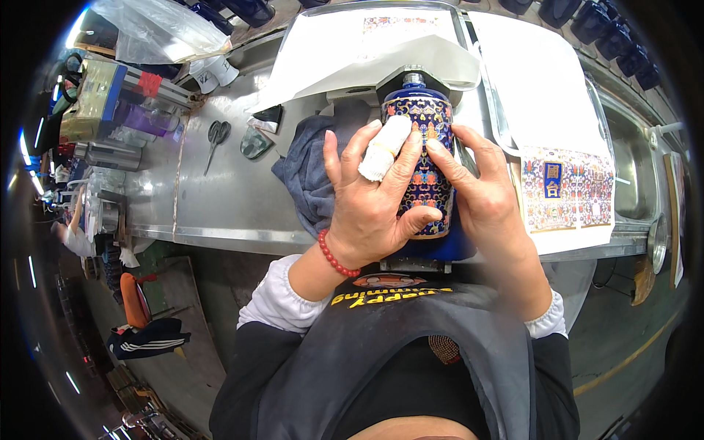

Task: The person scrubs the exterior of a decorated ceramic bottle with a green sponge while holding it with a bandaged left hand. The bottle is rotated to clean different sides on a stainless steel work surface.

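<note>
A blue bottle (429, 209) with an ornate multicoloured floral pattern lies in front of me, its clear threaded neck pointing away. My left hand (374, 198) is open, fingers spread over the bottle's left side and front, thumb low on the pattern. A white cloth wrap (387, 149), banded with a yellowish tie, appears to cover one of its fingers. At the bottle's right edge, my right hand (488, 194) grips, thumb on the front and forefinger along the side; its other fingers are mostly hidden. Next to my left hand lies a crumpled grey-blue cloth (308, 165).
Patterned printed sheets (568, 191) lie at right, with white paper (367, 55) on a tray behind. Scissors (215, 139) and a dark green scraper-like piece (255, 144) rest on the metal table (191, 198). A sink (634, 169) is far right; dark blue bottles (587, 26) line the back.
</note>
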A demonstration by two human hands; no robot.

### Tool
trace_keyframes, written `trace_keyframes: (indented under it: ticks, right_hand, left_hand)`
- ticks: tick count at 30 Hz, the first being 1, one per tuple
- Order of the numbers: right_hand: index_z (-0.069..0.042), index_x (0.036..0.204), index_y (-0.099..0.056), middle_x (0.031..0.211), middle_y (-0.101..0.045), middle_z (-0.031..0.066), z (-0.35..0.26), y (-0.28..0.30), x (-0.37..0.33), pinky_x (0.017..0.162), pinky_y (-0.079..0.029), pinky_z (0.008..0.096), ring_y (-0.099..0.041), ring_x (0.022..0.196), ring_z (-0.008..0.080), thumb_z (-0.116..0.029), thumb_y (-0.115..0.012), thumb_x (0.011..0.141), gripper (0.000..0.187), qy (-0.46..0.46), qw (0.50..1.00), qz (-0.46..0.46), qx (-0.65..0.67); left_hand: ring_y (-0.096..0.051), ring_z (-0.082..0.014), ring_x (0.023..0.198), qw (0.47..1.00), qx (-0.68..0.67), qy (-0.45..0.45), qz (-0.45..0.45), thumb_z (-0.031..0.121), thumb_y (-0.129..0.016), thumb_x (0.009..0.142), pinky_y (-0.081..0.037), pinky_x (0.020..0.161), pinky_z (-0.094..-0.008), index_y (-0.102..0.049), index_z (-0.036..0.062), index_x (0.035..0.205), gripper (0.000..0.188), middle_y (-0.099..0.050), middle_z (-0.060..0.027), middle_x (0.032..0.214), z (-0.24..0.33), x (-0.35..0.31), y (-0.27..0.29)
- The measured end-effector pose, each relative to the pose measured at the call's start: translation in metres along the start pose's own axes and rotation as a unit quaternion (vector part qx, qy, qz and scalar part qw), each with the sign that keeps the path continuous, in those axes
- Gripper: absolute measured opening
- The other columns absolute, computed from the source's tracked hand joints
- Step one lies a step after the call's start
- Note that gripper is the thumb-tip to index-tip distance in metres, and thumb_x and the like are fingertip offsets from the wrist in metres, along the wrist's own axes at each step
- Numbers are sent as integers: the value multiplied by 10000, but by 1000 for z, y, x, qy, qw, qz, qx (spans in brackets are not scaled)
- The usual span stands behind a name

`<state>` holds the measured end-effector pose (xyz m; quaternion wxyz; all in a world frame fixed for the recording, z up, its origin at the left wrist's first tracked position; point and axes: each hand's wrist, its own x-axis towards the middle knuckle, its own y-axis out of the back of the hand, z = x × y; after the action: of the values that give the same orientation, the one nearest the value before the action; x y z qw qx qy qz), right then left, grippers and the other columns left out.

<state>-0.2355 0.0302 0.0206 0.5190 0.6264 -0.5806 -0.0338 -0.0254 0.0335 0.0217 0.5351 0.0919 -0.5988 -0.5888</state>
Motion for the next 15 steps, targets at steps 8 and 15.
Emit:
trace_keyframes:
  ticks: [8, 15]
  right_hand:
    - [-89, 1377, -671, 1406, -564, 244, 3, 6, 3, 1080, -466, 462, -571, 1274, 413, 140, -612, 774, 648, 11, 1000, -18, 1]
    - [23, 1362, -560, 1263, -654, 223, 14, 2, -3, 1012, -506, 427, -644, 1168, 387, 131, -603, 835, 540, -14, 996, 44, 76]
  left_hand:
    - [-404, -373, 1377, 999, -38, -6, -8, 765, -402, 965, -80, 1190, -661, -546, -3, 1480, 936, -567, -178, 1448, -1, 1, -2]
    - [-392, -373, 1396, 999, -31, -28, -13, 813, -367, 935, -44, 1191, -681, -471, 33, 1542, 994, -575, -154, 1450, 4, 6, 3]
